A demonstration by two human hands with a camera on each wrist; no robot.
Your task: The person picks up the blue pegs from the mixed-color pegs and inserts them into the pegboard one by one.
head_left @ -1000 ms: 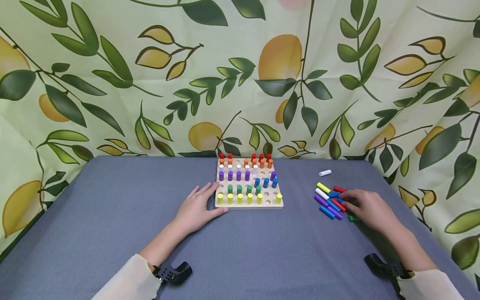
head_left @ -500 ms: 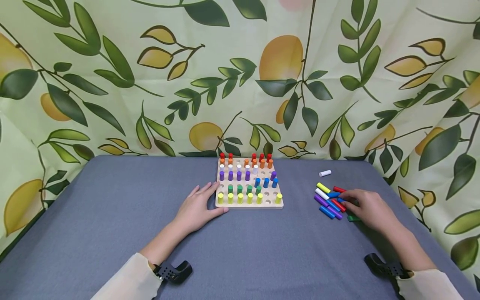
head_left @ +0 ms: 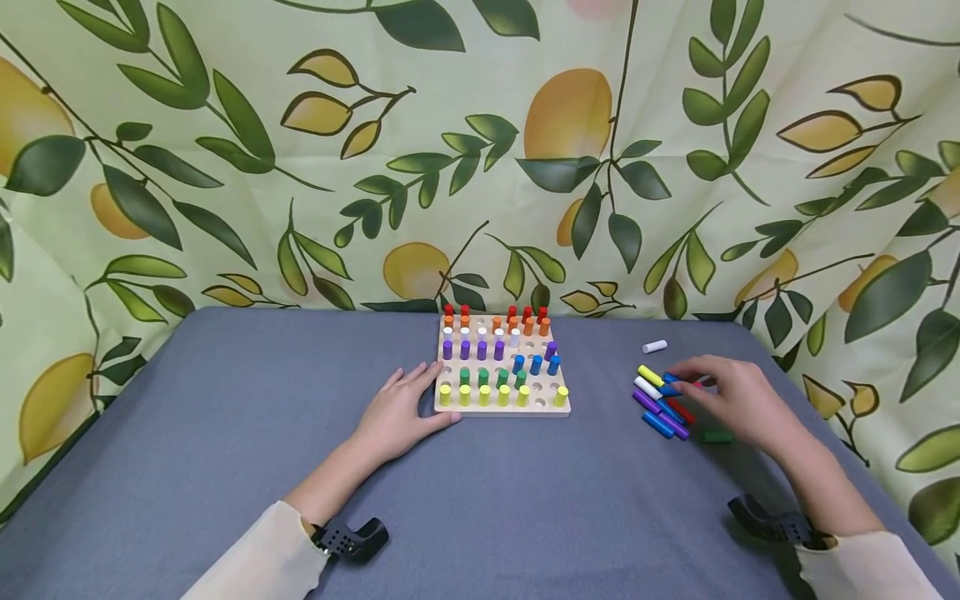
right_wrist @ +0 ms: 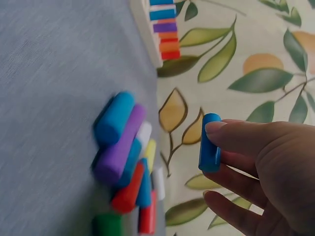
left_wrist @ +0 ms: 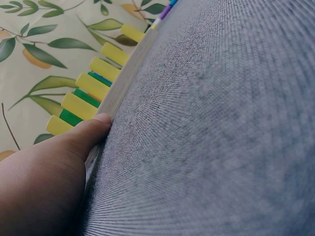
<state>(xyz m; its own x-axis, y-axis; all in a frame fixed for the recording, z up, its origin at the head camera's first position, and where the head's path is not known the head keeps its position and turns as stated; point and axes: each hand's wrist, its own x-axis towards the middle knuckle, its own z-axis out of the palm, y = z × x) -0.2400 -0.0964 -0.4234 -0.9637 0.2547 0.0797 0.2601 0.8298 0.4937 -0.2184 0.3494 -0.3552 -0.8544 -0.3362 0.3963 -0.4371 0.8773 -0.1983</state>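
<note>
1 blue peg (right_wrist: 210,158), pinched in the right hand (head_left: 741,398), likely needs a steady pegboard (head_left: 510,411) against the spread left hand (head_left: 397,417).

I record: board (head_left: 491,364) on table (head_left: 480,508), before the curtain (head_left: 465,212); upright pegs (head_left: 503,396) in the board; left hand (head_left: 397,415) against its left edge; loose pegs (head_left: 668,410) well right; held peg (right_wrist: 210,153) in right hand (head_left: 738,402).
</note>
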